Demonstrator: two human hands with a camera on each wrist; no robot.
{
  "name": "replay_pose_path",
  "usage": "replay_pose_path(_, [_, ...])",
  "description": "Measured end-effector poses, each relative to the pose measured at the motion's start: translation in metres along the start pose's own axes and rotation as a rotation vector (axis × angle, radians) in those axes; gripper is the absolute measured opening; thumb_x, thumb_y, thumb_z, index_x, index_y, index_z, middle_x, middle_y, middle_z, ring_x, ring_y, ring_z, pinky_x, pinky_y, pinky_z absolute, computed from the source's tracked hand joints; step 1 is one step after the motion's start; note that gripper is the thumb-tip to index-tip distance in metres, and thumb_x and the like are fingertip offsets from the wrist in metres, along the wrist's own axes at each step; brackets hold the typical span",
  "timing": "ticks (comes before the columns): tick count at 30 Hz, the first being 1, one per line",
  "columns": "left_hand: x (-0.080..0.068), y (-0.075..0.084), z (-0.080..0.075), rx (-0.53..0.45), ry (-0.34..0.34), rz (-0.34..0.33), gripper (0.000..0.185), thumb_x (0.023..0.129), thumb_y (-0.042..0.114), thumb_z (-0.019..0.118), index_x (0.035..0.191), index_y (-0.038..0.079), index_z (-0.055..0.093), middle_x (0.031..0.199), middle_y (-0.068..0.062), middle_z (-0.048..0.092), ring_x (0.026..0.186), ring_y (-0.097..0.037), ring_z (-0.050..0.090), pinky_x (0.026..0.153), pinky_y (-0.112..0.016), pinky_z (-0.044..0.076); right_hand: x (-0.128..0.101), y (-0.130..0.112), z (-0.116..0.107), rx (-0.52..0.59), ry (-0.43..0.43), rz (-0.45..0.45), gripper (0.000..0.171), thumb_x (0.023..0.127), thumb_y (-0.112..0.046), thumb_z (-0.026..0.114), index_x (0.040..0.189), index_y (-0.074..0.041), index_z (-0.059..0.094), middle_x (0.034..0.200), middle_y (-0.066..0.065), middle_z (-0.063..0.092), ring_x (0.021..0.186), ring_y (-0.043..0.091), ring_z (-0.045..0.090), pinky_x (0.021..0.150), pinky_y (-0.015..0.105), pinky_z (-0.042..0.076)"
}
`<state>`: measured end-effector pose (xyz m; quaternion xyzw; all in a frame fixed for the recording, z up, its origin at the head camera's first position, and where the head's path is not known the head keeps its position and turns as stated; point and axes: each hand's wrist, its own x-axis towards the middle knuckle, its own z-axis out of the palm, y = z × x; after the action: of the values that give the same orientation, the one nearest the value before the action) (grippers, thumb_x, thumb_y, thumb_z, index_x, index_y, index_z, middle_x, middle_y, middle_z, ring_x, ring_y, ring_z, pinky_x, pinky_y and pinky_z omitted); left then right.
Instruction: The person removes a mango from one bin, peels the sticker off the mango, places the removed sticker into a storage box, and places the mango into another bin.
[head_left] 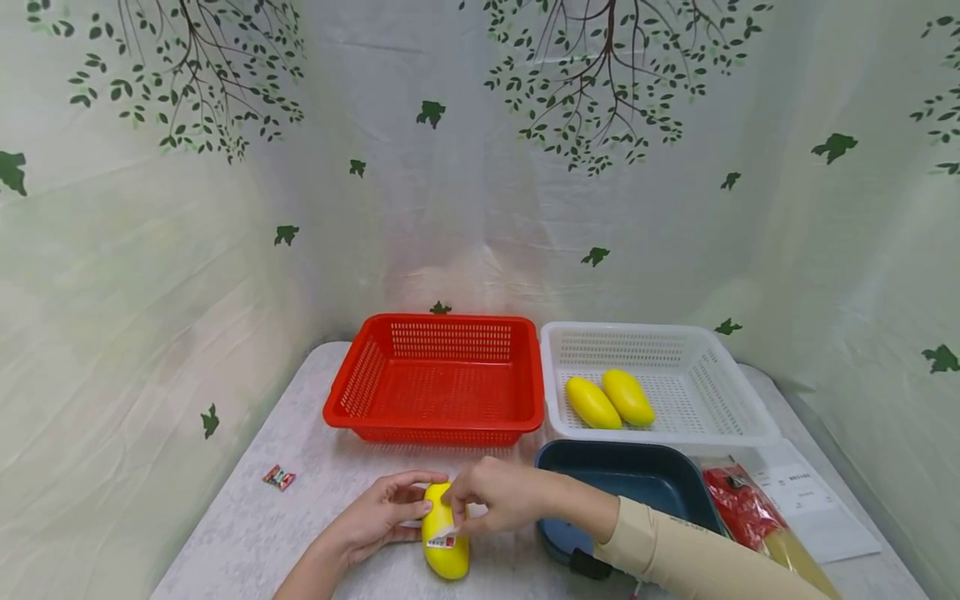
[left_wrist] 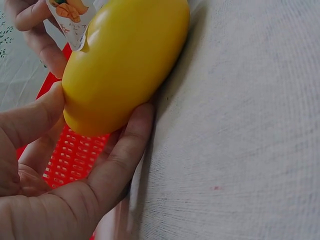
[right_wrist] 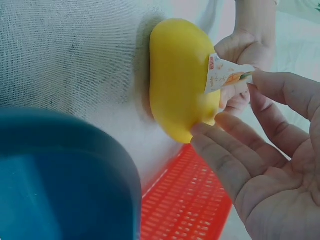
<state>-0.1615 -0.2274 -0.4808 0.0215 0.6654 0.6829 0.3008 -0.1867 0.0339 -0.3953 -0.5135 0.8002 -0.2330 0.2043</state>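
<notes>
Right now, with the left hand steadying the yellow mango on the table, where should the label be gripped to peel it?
Probably pinch the label at its lifted free corner, coming from the right hand side. That flap already stands off the mango, while the rest looks stuck down. The left hand cups the opposite side, so it likely braces the pull.

yellow mango (head_left: 447,542) — white sticker (head_left: 442,538) with red. red basket (head_left: 438,379), white basket (head_left: 660,383), dark blue tray (head_left: 630,479) — leaf-print backdrop (head_left: 480,167).

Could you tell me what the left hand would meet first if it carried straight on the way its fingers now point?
The left hand already holds the yellow mango, so it would push that first. Beyond it lie the right hand and, probably, the dark blue tray; depth is unclear.
</notes>
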Motion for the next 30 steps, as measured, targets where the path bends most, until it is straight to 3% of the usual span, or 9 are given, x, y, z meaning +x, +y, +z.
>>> replay_pose_path(3, [0.000, -0.001, 0.001, 0.000, 0.000, -0.002, 0.051, 0.102, 0.018, 0.074, 0.151, 0.012, 0.062, 0.130, -0.010, 0.064, 0.110, -0.024, 0.065, 0.097, -0.045, 0.065, -0.004, 0.000, -0.001, 0.025, -0.040, 0.018, 0.009, 0.101, -0.026, 0.074, 0.097, -0.019, 0.077, 0.114, -0.011, 0.078, 0.093, -0.001, 0.066, 0.085, 0.013, 0.055])
replay_pose_path(7, [0.000, -0.003, 0.001, 0.001, 0.008, 0.003, 0.051, 0.101, 0.017, 0.075, 0.150, 0.012, 0.061, 0.135, -0.012, 0.065, 0.111, -0.024, 0.066, 0.098, -0.045, 0.065, -0.009, 0.001, -0.002, 0.086, -0.110, 0.027, 0.012, 0.101, -0.030, 0.072, 0.096, -0.020, 0.077, 0.146, -0.005, 0.069, 0.129, 0.001, 0.064, 0.108, 0.024, 0.054])
replay_pose_path(10, [0.000, -0.004, 0.000, -0.006, 0.009, 0.011, 0.051, 0.101, 0.016, 0.074, 0.150, 0.012, 0.061, 0.136, -0.012, 0.065, 0.111, -0.024, 0.066, 0.097, -0.044, 0.065, -0.014, 0.003, -0.004, 0.207, -0.150, 0.022, 0.016, 0.100, -0.030, 0.071, 0.098, -0.014, 0.075, 0.149, -0.001, 0.068, 0.137, 0.003, 0.060, 0.112, 0.028, 0.052])
replay_pose_path(14, [0.000, -0.003, -0.001, -0.015, 0.006, 0.020, 0.051, 0.102, 0.017, 0.074, 0.151, 0.012, 0.061, 0.133, -0.011, 0.064, 0.110, -0.024, 0.066, 0.094, -0.042, 0.065, -0.023, 0.008, -0.012, 0.354, -0.157, 0.036, 0.021, 0.099, -0.030, 0.069, 0.099, -0.010, 0.072, 0.134, -0.003, 0.075, 0.126, -0.001, 0.064, 0.112, 0.026, 0.052])
replay_pose_path(18, [0.004, -0.002, 0.001, -0.010, 0.014, 0.008, 0.051, 0.101, 0.018, 0.076, 0.150, 0.013, 0.062, 0.133, -0.011, 0.063, 0.107, -0.024, 0.067, 0.093, -0.042, 0.065, -0.040, 0.016, -0.024, 0.409, -0.110, 0.072, 0.017, 0.098, -0.027, 0.072, 0.098, -0.011, 0.071, 0.112, -0.011, 0.076, 0.105, -0.003, 0.068, 0.106, 0.021, 0.055])
replay_pose_path(21, [0.007, -0.001, 0.001, -0.005, 0.024, -0.014, 0.052, 0.101, 0.020, 0.076, 0.150, 0.014, 0.062, 0.134, -0.012, 0.063, 0.105, -0.025, 0.068, 0.093, -0.043, 0.065, -0.055, 0.023, -0.034, 0.411, -0.061, 0.116, 0.013, 0.097, -0.025, 0.076, 0.097, -0.013, 0.071, 0.108, -0.016, 0.074, 0.097, -0.001, 0.069, 0.099, 0.021, 0.058])
replay_pose_path(30, [0.007, 0.003, 0.000, -0.029, 0.014, -0.037, 0.058, 0.104, 0.026, 0.073, 0.157, 0.012, 0.054, 0.130, -0.011, 0.065, 0.105, -0.025, 0.070, 0.094, -0.043, 0.065, -0.102, 0.056, -0.056, 0.356, 0.013, 0.239, 0.013, 0.098, -0.026, 0.079, 0.097, -0.016, 0.071, 0.089, -0.011, 0.073, 0.078, 0.004, 0.064, 0.078, 0.019, 0.058])
